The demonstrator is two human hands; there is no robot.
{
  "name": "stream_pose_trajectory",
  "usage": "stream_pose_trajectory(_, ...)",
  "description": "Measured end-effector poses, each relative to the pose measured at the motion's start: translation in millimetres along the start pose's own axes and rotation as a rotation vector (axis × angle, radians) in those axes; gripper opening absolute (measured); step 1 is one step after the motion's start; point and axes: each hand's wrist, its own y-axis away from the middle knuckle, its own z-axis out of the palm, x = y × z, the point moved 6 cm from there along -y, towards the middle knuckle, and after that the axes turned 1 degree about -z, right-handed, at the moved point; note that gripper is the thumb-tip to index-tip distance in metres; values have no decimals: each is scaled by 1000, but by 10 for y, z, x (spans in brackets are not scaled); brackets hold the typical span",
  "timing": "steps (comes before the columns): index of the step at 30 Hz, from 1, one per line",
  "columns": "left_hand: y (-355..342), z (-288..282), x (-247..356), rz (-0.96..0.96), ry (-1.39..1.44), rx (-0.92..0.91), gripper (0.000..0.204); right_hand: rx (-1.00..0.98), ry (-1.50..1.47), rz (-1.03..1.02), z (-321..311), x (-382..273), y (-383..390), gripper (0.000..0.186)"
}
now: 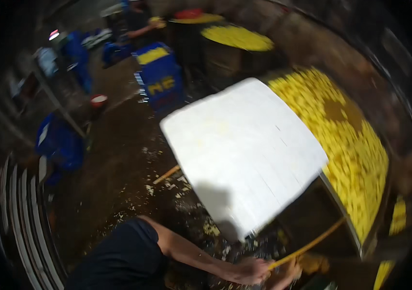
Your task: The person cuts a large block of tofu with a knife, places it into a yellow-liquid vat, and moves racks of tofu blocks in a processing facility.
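The hands [253, 270] are close together, the left gripping a yellow stick [311, 244].

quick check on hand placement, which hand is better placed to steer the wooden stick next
Probably the left hand: it looks closed on the near end of the wooden stick. The right hand is close beside it, its hold too blurred to tell.

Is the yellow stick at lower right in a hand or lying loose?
In a hand: the left hand is closed around the lower part of the yellow stick.
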Motion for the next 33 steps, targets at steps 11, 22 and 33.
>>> stream_pose_trajectory(11, 593, 583, -1051, -431, -47, -491, 73, 157, 270, 266, -536, 3247, -1255, 34)
stream_pose_trajectory(22, 2591, -2119, -2352, -786, 200, 209, 33, 26, 365, 16, 165, 2769, -685, 49)
stream_pose_trajectory(33, 2745, -4155, -4054, -492, 854, 415, 42, 248, 187, -37, 1822, -101, 1436, 45)
